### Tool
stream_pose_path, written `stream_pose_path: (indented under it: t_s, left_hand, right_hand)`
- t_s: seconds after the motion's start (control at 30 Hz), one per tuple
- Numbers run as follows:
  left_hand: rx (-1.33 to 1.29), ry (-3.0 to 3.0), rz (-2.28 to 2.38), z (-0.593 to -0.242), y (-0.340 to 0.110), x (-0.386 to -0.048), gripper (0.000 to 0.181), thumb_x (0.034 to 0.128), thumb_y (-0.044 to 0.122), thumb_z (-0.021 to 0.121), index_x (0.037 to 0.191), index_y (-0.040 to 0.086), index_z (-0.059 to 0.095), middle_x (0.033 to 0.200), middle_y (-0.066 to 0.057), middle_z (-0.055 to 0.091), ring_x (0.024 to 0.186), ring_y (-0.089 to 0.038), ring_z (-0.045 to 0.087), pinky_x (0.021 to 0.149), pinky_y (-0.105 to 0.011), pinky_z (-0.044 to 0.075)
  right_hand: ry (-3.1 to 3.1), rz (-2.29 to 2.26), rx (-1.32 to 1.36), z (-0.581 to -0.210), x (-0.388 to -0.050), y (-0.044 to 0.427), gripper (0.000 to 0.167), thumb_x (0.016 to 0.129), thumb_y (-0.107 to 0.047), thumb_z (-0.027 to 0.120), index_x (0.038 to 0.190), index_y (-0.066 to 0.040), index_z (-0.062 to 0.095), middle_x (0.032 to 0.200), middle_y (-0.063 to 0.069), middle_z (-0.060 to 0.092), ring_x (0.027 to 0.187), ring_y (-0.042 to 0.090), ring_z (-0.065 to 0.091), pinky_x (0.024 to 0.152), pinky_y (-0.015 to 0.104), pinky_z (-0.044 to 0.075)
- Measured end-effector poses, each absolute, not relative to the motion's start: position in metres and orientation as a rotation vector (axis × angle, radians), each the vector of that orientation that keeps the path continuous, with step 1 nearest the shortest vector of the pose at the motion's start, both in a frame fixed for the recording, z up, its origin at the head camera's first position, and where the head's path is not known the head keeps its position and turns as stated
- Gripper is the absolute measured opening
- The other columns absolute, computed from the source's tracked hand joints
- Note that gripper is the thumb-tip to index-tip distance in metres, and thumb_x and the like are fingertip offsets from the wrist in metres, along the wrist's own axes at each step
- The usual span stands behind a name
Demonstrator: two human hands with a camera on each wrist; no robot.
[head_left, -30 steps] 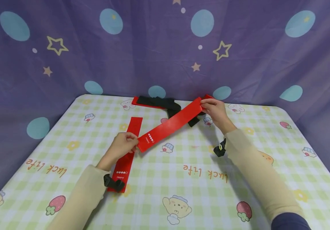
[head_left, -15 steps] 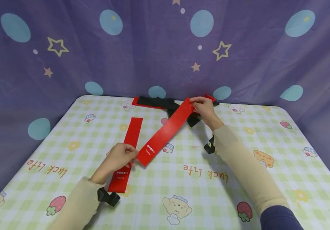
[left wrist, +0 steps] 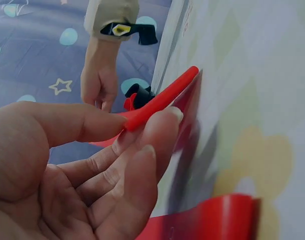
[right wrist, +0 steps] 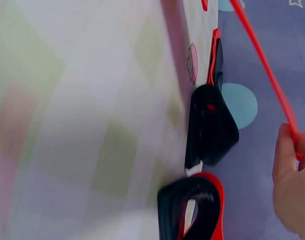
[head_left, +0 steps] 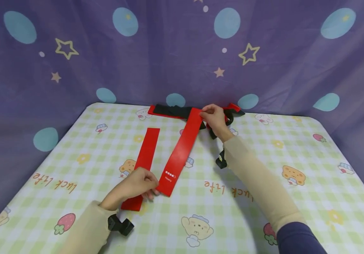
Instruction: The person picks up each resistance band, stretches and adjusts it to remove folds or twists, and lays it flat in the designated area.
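Note:
A red resistance band [head_left: 182, 151] marked "Heavy" is stretched flat between my hands, slanting over the table. My left hand [head_left: 137, 185] pinches its near corner; the left wrist view shows the band's end [left wrist: 162, 100] between thumb and fingers. At the far end my right hand [head_left: 214, 119] pinches the other corner, and the right wrist view shows the band edge-on [right wrist: 272, 75] there. A second red resistance band [head_left: 148, 144] lies on the table to the left, partly hidden under my left hand.
Along the table's back edge lie black bands [head_left: 172, 111] on red ones. Behind my right hand sits a curled black and red band [head_left: 231, 114]. The table [head_left: 232, 225] has a checked cloth, and a purple curtain [head_left: 156, 63] hangs behind it.
My right hand has moved left and my left hand has come nearer and slightly right. The held band has swung from a shallow slant to a steeper one, beside the lying band.

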State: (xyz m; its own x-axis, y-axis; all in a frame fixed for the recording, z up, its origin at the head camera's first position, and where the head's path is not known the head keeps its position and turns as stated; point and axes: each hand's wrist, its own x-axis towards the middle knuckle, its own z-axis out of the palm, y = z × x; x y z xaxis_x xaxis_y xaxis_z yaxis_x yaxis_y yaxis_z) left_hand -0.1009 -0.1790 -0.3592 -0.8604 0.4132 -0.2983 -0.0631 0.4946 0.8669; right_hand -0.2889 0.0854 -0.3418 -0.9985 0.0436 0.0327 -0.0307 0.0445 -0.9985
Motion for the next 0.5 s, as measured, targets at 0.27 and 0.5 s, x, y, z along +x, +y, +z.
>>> stream_pose_path:
  t_s: [0.27, 0.5]
  left_hand:
    - [0.298, 2.212, 1.318, -0.361, -0.184, -0.091, 0.02, 0.0921, 0.008, 0.055, 0.092, -0.008, 0.067, 0.074, -0.012, 0.071, 0.055, -0.018, 0.065, 0.054, -0.031, 0.055]
    - [0.299, 2.166, 1.346, -0.361, -0.192, -0.084, 0.02, 0.092, 0.008, 0.055, 0.091, -0.009, 0.066, 0.076, -0.013, 0.071, 0.057, -0.017, 0.065, 0.055, -0.031, 0.055]
  right_hand:
    - [-2.288, 2.166, 0.007, -0.346, -0.289, 0.066, 0.012, 0.087, 0.004, 0.061, 0.098, 0.002, 0.059, 0.079, 0.001, 0.059, 0.061, 0.01, 0.06, 0.069, 0.037, 0.059]
    - [-2.272, 2.306, -0.049, -0.353, -0.296, 0.048, 0.023, 0.086, 0.005, 0.061, 0.108, 0.006, 0.054, 0.075, 0.002, 0.061, 0.063, 0.011, 0.061, 0.063, 0.027, 0.056]
